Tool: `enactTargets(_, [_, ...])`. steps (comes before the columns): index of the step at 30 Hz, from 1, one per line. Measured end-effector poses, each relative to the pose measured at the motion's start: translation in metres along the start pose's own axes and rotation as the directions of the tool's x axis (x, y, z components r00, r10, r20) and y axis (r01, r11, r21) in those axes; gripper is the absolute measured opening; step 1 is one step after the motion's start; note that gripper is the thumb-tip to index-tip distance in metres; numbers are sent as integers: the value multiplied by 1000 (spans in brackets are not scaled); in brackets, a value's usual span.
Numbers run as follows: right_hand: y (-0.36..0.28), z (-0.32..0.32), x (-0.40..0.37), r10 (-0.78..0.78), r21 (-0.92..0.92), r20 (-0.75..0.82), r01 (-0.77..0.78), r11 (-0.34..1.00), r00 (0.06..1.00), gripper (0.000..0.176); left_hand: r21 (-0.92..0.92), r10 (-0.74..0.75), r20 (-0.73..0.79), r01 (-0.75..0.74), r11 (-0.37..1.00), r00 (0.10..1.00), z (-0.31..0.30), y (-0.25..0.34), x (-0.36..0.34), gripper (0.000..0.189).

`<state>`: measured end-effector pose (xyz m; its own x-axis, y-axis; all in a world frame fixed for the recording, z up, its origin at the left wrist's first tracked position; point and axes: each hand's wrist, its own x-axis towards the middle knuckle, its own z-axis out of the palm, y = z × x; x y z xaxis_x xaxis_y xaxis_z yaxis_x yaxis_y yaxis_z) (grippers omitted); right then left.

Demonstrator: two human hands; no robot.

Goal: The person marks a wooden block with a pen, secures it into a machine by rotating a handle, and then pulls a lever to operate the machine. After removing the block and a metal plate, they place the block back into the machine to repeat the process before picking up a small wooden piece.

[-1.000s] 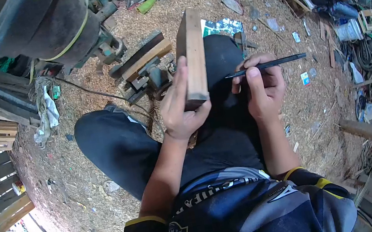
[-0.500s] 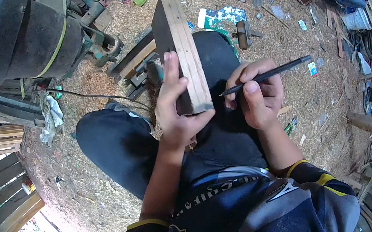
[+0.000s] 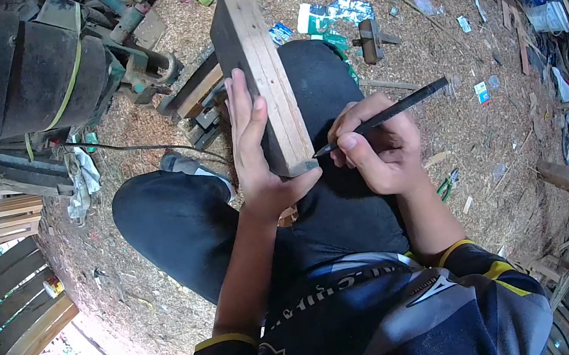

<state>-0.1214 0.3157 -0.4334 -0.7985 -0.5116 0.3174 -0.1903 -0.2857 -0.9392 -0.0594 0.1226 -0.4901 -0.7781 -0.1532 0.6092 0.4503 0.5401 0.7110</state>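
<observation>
A thick wooden block [image 3: 268, 79] stands on edge over my lap, pale on its narrow edge and dark on its broad left side. My left hand [image 3: 255, 156] grips its near end, fingers along the dark side and thumb under the near end. Between the thumb and fingers of my right hand [image 3: 377, 143] is a black pen [image 3: 400, 106]. The tip of the pen meets the block's near right corner, or is very close to it.
A hand plane [image 3: 370, 41] lies on the floor past my right knee, near a green and white wrapper [image 3: 333, 17]. At upper left is a large dark machine [image 3: 20, 79] with a cable. Wood shavings [image 3: 493, 165] cover the floor. Slatted planks [image 3: 12, 306] stand at left.
The pen has moved left, from just off the block to its near corner. The block, with my left hand on it, has shifted slightly left and tilted a little.
</observation>
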Motion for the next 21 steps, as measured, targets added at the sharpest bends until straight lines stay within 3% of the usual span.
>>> enactTargets(2, [-2,3,-2,49,81,-65,-44,996,997,8,-25,32,-27,-33,999,999,5,-7,-2,119])
enactTargets(4, [1,1,-2,48,51,-42,-46,998,998,8,-25,23,-21,-24,999,1000,6,-6,0,121])
enactTargets(8, [4,-1,-2,16,-1,3,-16,1000,1000,8,126,-183,28,178,976,983,3,21,9,126])
enactTargets(11, [6,-1,-3,-17,-24,1,17,1000,1000,8,179,-96,51,85,980,994,1,13,8,127])
enactTargets(21, [6,-4,3,-154,-96,144,169,981,978,7,175,-75,24,70,982,997,1,14,11,119])
